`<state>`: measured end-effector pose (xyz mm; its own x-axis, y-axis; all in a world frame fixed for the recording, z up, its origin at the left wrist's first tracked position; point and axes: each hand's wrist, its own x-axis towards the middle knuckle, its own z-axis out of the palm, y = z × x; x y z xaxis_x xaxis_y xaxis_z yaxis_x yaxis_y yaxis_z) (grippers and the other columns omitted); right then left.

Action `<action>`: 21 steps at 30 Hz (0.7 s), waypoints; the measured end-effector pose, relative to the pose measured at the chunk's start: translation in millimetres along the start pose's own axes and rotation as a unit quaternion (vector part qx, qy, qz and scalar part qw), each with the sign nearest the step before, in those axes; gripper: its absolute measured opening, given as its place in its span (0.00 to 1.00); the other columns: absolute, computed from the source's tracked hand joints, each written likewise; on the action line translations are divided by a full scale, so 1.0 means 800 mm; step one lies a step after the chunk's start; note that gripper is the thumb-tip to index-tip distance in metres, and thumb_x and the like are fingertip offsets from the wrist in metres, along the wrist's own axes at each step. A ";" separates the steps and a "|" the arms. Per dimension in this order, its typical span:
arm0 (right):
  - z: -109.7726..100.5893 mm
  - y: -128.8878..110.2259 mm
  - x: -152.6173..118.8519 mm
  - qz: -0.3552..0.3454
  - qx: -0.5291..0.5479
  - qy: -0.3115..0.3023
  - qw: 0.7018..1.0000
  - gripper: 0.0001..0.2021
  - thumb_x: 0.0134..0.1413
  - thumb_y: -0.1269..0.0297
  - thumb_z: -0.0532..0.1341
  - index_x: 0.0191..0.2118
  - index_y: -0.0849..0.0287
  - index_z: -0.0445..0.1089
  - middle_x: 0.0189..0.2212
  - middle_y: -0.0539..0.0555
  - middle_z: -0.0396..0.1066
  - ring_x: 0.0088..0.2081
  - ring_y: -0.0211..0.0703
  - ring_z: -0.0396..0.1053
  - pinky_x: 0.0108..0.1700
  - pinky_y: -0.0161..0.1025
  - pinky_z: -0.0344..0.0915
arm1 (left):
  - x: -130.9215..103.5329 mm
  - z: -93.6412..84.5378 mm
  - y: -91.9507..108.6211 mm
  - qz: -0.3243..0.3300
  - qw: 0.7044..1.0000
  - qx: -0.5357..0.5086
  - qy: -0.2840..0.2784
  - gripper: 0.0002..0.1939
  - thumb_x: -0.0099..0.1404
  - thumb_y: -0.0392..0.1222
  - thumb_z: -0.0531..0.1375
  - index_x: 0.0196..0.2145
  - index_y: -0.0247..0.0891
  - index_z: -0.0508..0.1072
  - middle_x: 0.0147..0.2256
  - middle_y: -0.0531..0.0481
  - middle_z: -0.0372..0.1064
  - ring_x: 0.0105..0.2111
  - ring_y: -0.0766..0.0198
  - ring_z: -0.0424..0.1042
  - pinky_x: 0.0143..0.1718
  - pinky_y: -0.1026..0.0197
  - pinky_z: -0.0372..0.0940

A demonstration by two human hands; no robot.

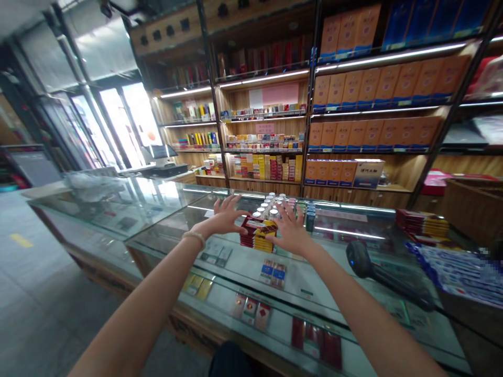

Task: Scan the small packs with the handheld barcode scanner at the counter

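A stack of red and yellow packs [257, 238] stands on the glass counter. My left hand [225, 219] is at the stack's left side, open, its fingers spread and its thumb near the red packs. On the right side, my right hand [290, 230] is open too, with spread fingers beside the yellow packs. Whether either hand touches the packs is hard to tell. White-capped bottles [271, 200] stand in rows just behind the stack, and small green cans [310, 215] are to their right.
The glass counter [173, 222] holds packs under its top. A black handheld scanner [359, 260] with a cable lies at the right. Beyond it are more red and yellow packs [426, 224] and blue-white packets [451, 267]. Shelves of orange boxes [369, 84] line the wall.
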<state>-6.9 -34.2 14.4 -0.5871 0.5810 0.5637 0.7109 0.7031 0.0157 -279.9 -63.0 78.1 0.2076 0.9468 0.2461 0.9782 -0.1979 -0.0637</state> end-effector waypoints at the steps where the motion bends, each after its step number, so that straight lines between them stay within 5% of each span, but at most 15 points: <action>1: 0.002 0.000 0.000 -0.001 0.000 0.000 1.000 0.31 0.65 0.39 0.52 0.56 0.60 0.74 0.74 0.64 0.45 0.75 0.60 0.35 0.71 0.67 0.26 | 0.001 0.001 -0.002 0.001 1.000 -0.005 -0.010 0.34 0.50 0.64 0.71 0.55 0.59 0.76 0.74 0.47 0.41 0.73 0.35 0.37 0.68 0.28 0.29; 21: 0.016 -0.011 -0.005 0.001 0.004 -0.034 0.999 0.32 0.66 0.39 0.50 0.56 0.61 0.74 0.74 0.64 0.45 0.75 0.59 0.37 0.72 0.64 0.22 | -0.002 0.024 -0.009 -0.004 0.997 -0.028 -0.067 0.34 0.55 0.66 0.67 0.58 0.59 0.74 0.73 0.44 0.45 0.73 0.36 0.38 0.67 0.26 0.33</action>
<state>-15.6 -37.3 1.2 -0.6104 0.6087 0.5068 0.7095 0.7047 0.0081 -287.4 -58.2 59.5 0.2007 0.9729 0.1150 0.9795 -0.2012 -0.0079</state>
